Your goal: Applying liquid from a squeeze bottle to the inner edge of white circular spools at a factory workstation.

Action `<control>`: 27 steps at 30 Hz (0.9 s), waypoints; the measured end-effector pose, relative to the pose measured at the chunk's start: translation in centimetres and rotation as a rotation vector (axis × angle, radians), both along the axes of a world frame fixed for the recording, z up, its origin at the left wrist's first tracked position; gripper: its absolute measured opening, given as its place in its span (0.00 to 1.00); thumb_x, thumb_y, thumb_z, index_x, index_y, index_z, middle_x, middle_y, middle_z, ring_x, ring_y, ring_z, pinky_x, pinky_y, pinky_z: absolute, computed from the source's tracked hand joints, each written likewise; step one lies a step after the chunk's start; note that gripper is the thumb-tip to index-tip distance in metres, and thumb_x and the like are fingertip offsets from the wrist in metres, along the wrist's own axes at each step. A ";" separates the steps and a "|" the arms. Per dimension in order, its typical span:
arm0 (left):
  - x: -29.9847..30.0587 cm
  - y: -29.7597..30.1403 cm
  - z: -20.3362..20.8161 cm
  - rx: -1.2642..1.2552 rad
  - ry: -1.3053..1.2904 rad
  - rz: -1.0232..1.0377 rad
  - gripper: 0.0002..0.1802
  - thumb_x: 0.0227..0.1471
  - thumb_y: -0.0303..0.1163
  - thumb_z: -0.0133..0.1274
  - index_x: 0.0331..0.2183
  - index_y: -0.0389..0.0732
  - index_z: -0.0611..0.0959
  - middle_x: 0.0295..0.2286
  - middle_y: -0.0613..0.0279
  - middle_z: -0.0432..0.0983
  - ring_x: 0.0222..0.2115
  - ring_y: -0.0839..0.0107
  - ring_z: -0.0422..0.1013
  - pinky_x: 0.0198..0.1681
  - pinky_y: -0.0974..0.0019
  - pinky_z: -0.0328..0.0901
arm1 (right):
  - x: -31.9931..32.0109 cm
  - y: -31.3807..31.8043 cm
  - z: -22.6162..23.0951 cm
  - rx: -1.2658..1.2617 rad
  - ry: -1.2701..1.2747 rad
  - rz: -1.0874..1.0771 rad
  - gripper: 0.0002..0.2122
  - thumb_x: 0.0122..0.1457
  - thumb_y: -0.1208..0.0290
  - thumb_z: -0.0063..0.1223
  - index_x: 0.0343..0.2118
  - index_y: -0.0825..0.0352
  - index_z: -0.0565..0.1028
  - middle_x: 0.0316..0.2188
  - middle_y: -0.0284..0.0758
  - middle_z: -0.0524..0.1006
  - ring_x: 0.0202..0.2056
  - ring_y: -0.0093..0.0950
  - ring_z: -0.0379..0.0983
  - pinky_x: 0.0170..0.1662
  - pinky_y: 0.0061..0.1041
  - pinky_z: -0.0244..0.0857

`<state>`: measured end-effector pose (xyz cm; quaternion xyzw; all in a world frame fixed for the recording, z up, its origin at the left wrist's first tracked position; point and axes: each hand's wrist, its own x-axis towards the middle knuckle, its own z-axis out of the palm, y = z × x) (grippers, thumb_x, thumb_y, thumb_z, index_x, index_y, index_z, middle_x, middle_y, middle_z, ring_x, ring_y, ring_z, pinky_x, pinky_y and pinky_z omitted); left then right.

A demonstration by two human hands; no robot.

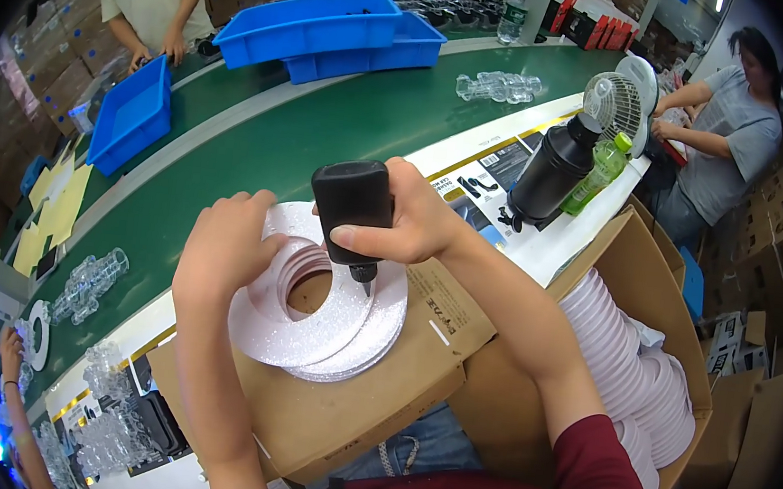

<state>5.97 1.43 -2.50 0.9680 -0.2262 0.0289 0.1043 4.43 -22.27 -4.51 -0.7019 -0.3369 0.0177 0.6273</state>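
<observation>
My right hand [417,214] is wrapped round a black squeeze bottle [353,204], tipped with its pointed nozzle down. The nozzle tip is at the right part of a glittery white ring [345,321], the uppermost of a stack; whether it touches cannot be made out. My left hand [229,242] grips the stack's top ring at its left side, thumb near the central hole and the other fingers curled, partly hidden. Under the stack lies a closed brown cardboard box [375,400] in front of me.
Behind the box runs a green conveyor belt [228,165] carrying clear plastic pieces [501,87]. Blue bins [309,31] stand across it. At right are a large black bottle [557,166], a green bottle [599,176], a fan [616,101] and a carton of stacked white rings [627,365]. Other people work nearby.
</observation>
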 end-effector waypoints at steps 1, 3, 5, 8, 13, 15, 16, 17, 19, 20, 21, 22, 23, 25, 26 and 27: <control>0.1 -0.1 0.0 0.010 -0.008 -0.001 0.21 0.47 0.37 0.62 0.42 0.36 0.80 0.36 0.45 0.78 0.39 0.49 0.75 0.44 0.52 0.69 | 0.0 -0.1 0.2 0.002 -0.020 -0.013 0.19 0.49 0.73 0.63 0.44 0.72 0.73 0.37 0.39 0.80 0.39 0.26 0.78 0.44 0.27 0.73; 0.1 -0.1 0.0 0.018 -0.020 -0.001 0.20 0.47 0.36 0.62 0.40 0.36 0.80 0.36 0.46 0.79 0.39 0.50 0.75 0.43 0.52 0.69 | -0.3 -0.1 0.5 0.028 0.026 -0.001 0.19 0.49 0.73 0.63 0.45 0.72 0.73 0.37 0.40 0.80 0.39 0.26 0.78 0.44 0.27 0.73; 0.1 -0.1 -0.1 0.047 -0.007 0.026 0.18 0.47 0.36 0.62 0.39 0.36 0.80 0.34 0.46 0.79 0.38 0.50 0.76 0.42 0.52 0.69 | -0.5 0.1 0.7 0.057 0.074 0.009 0.19 0.50 0.73 0.63 0.45 0.72 0.73 0.36 0.40 0.80 0.40 0.27 0.79 0.44 0.28 0.73; 0.0 0.0 -0.1 0.068 -0.020 0.050 0.18 0.47 0.37 0.62 0.38 0.37 0.80 0.33 0.47 0.79 0.37 0.50 0.76 0.42 0.52 0.70 | -0.6 0.4 0.6 0.157 0.102 -0.008 0.18 0.50 0.73 0.63 0.44 0.71 0.73 0.35 0.41 0.80 0.40 0.28 0.79 0.45 0.29 0.73; -0.2 0.1 0.0 0.099 0.007 0.109 0.19 0.48 0.39 0.62 0.37 0.36 0.80 0.33 0.47 0.80 0.36 0.50 0.77 0.41 0.53 0.70 | 0.1 1.1 -0.2 0.318 0.098 0.102 0.18 0.50 0.71 0.64 0.43 0.67 0.70 0.35 0.44 0.81 0.39 0.29 0.79 0.47 0.31 0.72; -0.2 0.1 0.2 0.114 0.029 0.131 0.19 0.48 0.40 0.61 0.37 0.35 0.80 0.32 0.47 0.80 0.36 0.50 0.77 0.41 0.53 0.70 | -0.1 1.1 -0.1 0.292 0.139 0.091 0.19 0.50 0.71 0.64 0.43 0.67 0.70 0.34 0.45 0.81 0.39 0.30 0.79 0.46 0.30 0.72; -0.2 0.0 0.2 0.113 0.036 0.135 0.19 0.49 0.40 0.61 0.37 0.35 0.80 0.32 0.47 0.80 0.36 0.50 0.77 0.41 0.53 0.70 | -0.2 1.0 0.0 0.264 0.180 0.079 0.19 0.50 0.71 0.64 0.44 0.67 0.70 0.34 0.45 0.81 0.38 0.30 0.79 0.46 0.30 0.72; -0.2 -0.1 0.2 0.112 0.042 0.138 0.20 0.49 0.41 0.61 0.37 0.35 0.80 0.32 0.47 0.80 0.36 0.50 0.77 0.41 0.53 0.70 | -0.3 1.0 0.1 0.263 0.182 0.079 0.19 0.50 0.71 0.64 0.44 0.67 0.70 0.34 0.45 0.81 0.38 0.30 0.79 0.46 0.30 0.72; -0.2 -0.1 0.1 0.116 0.031 0.135 0.20 0.50 0.41 0.60 0.37 0.35 0.79 0.32 0.47 0.80 0.36 0.50 0.77 0.41 0.53 0.70 | -0.5 1.1 0.3 0.233 0.208 0.075 0.19 0.50 0.71 0.64 0.43 0.67 0.70 0.33 0.44 0.81 0.37 0.31 0.80 0.44 0.30 0.73; -0.1 -0.1 0.1 0.121 0.018 0.131 0.20 0.50 0.42 0.59 0.38 0.35 0.79 0.32 0.46 0.80 0.36 0.51 0.77 0.41 0.53 0.70 | -0.5 1.1 0.3 0.233 0.206 0.077 0.19 0.50 0.71 0.64 0.43 0.67 0.70 0.33 0.44 0.81 0.37 0.31 0.80 0.44 0.30 0.73; -0.2 -0.1 0.1 0.121 0.017 0.133 0.20 0.50 0.42 0.59 0.38 0.35 0.79 0.32 0.46 0.80 0.36 0.51 0.77 0.41 0.53 0.70 | -0.5 1.1 0.2 0.244 0.202 0.090 0.19 0.50 0.71 0.64 0.43 0.68 0.70 0.33 0.44 0.81 0.37 0.31 0.80 0.43 0.30 0.74; -0.2 -0.1 0.0 0.119 0.016 0.136 0.20 0.51 0.42 0.59 0.38 0.35 0.79 0.33 0.46 0.80 0.36 0.51 0.77 0.41 0.52 0.70 | -0.4 1.2 0.1 0.254 0.201 0.105 0.18 0.50 0.71 0.64 0.43 0.68 0.70 0.32 0.43 0.81 0.37 0.31 0.81 0.43 0.30 0.74; -0.3 -0.1 0.0 0.117 0.016 0.139 0.21 0.51 0.43 0.59 0.38 0.35 0.79 0.33 0.46 0.80 0.36 0.51 0.77 0.41 0.52 0.70 | -0.4 1.3 0.0 0.254 0.201 0.107 0.18 0.50 0.71 0.64 0.43 0.68 0.70 0.32 0.43 0.81 0.37 0.31 0.81 0.43 0.30 0.74; -0.1 -0.2 -0.1 0.120 0.019 0.136 0.21 0.51 0.43 0.59 0.39 0.35 0.79 0.33 0.46 0.79 0.37 0.51 0.77 0.41 0.52 0.70 | -0.6 1.3 0.0 0.260 0.220 0.102 0.18 0.50 0.72 0.65 0.43 0.69 0.71 0.31 0.41 0.81 0.37 0.31 0.81 0.43 0.30 0.75; -0.1 -0.2 -0.2 0.123 0.021 0.131 0.21 0.51 0.43 0.58 0.39 0.35 0.79 0.34 0.46 0.79 0.37 0.51 0.77 0.42 0.52 0.70 | -0.7 1.3 0.0 0.260 0.224 0.101 0.18 0.50 0.72 0.65 0.43 0.69 0.71 0.31 0.41 0.81 0.37 0.31 0.81 0.43 0.30 0.75; -0.2 -0.3 -0.2 0.124 0.025 0.130 0.21 0.51 0.43 0.58 0.39 0.35 0.79 0.34 0.46 0.79 0.37 0.51 0.77 0.42 0.52 0.70 | -0.7 1.2 0.1 0.233 0.214 0.104 0.17 0.50 0.73 0.65 0.43 0.69 0.72 0.31 0.41 0.81 0.37 0.30 0.81 0.43 0.29 0.75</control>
